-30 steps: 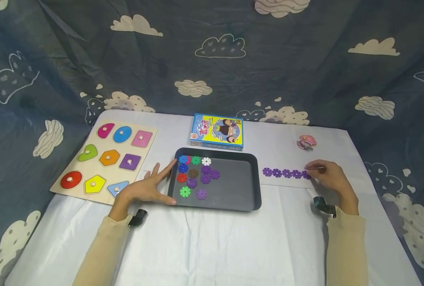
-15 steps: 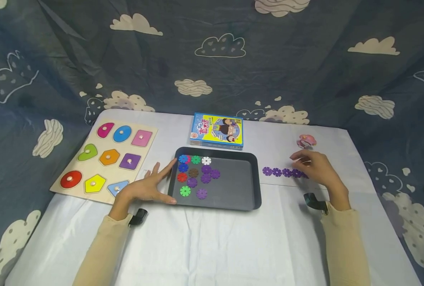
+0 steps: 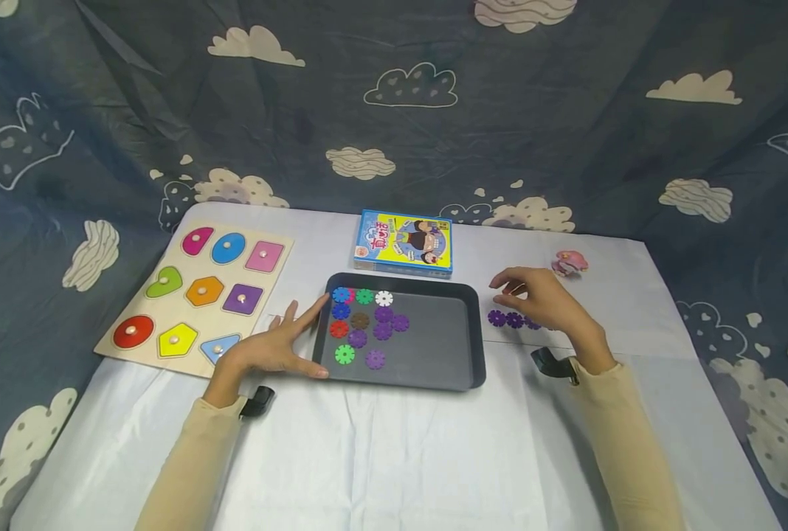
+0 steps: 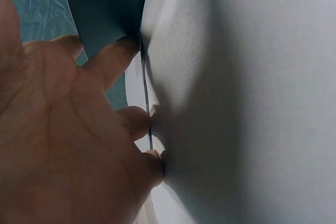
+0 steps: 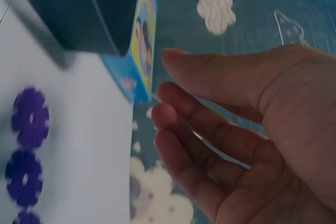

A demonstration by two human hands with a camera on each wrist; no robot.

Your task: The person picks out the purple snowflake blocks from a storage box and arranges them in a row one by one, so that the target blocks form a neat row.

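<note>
My left hand (image 3: 274, 352) rests with spread fingers along the left edge of the dark grey tray (image 3: 434, 380). In the left wrist view, its fingertips meet the tray wall (image 4: 107, 11). Inside the tray lie several notched plastic discs: purple ones (image 3: 375, 360), a white one (image 3: 384, 299), a brown one (image 3: 360, 321), plus red, blue and green ones. My right hand (image 3: 540, 299) hovers just right of the tray, fingers loosely bent with nothing between them. Below it a row of purple discs (image 3: 496, 318) lies on the white cloth, its right part hidden by the hand.
Behind the tray lies a blue and yellow game box (image 3: 403, 243). A wooden shape puzzle board (image 3: 195, 295) with knobbed pieces lies at the left. A small pink toy (image 3: 569, 262) stands at the back right. A dark cloud-patterned curtain (image 3: 407, 140) hangs behind the table.
My right hand has let go of the right end of the purple disc row, lifted, and moved left towards the tray. My left hand has stayed at the tray's edge.
</note>
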